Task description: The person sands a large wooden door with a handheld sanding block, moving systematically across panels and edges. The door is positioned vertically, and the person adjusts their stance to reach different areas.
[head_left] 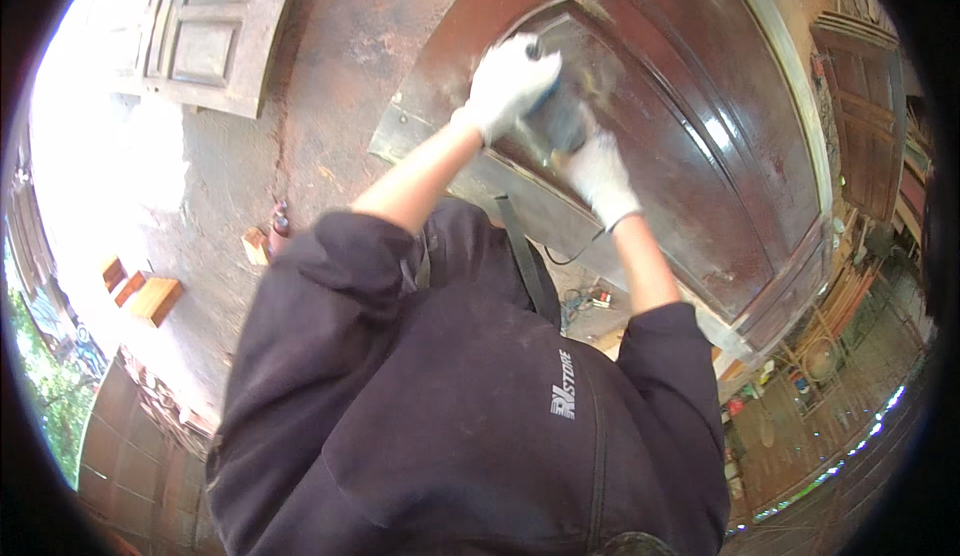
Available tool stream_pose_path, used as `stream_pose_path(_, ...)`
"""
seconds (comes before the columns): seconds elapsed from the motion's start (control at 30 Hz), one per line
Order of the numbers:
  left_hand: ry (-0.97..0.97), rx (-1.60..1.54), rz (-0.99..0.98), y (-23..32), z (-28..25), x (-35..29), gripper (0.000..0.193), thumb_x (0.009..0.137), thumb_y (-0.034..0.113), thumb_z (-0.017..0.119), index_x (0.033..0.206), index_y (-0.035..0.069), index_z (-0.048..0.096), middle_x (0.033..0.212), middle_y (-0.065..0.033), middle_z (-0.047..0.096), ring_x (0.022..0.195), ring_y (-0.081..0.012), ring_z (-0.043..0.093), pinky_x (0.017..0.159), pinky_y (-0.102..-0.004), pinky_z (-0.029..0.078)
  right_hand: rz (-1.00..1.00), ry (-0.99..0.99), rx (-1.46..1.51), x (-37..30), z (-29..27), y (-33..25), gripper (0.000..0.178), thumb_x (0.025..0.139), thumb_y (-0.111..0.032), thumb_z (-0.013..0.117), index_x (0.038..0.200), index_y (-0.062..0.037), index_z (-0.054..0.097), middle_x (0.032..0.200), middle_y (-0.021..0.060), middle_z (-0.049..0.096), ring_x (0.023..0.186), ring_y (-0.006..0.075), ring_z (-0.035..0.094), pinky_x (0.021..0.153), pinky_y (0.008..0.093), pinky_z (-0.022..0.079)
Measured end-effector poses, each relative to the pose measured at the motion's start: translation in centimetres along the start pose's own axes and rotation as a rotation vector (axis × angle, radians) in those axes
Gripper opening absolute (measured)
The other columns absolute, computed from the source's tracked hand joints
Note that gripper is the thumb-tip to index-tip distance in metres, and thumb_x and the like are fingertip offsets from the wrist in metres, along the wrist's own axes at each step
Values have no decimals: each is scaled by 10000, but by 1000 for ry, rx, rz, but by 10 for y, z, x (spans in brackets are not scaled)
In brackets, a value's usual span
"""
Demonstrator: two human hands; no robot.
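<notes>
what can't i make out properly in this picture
Head view:
dark tool: blurred; its underside hidden by its own body
right grip: fingertips blurred at the tool
brown door: far end cut off by the upper edge
upper-left door: one side lost in glare
small coloured things at lower right: too small to tell

Glossy reddish-brown panelled wooden door (740,136): one. Over it, white-gloved hands (508,88): two; dark handheld power tool (562,126): one. Left of it, dark-red bottle (280,220): one; tan wooden blocks (156,301): at least three.
</notes>
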State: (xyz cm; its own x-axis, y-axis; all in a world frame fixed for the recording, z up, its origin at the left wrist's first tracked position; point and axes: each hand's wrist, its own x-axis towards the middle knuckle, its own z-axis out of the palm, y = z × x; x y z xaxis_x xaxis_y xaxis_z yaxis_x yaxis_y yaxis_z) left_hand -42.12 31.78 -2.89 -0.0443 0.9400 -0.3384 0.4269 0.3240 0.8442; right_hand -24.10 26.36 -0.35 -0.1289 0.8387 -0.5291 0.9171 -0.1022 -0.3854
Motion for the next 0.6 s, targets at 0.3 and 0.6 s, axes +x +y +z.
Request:
stream_pose_path(0.3, 20, -139, -19, 9, 15, 11, 350, 843, 354, 646, 848, 5, 673, 857, -236, 686, 836, -378, 673, 760, -442, 514, 77, -33, -41, 1, -26, -4, 781, 765, -207, 698, 1471, -7, 432, 1276, 289, 622, 1217, 393, 600, 1042, 432, 490)
stream_pose_path(0.6, -55, 66, 91, 42, 41, 141, 508, 824, 499, 627, 988, 33, 746, 970, -202, 740, 953, -373, 705, 878, -412, 539, 162, 113, 100, 68, -70, -3, 566, 761, -199, 690, 1284, -13, 581, 1223, 274, 653, 1209, 402, 596, 1040, 446, 487)
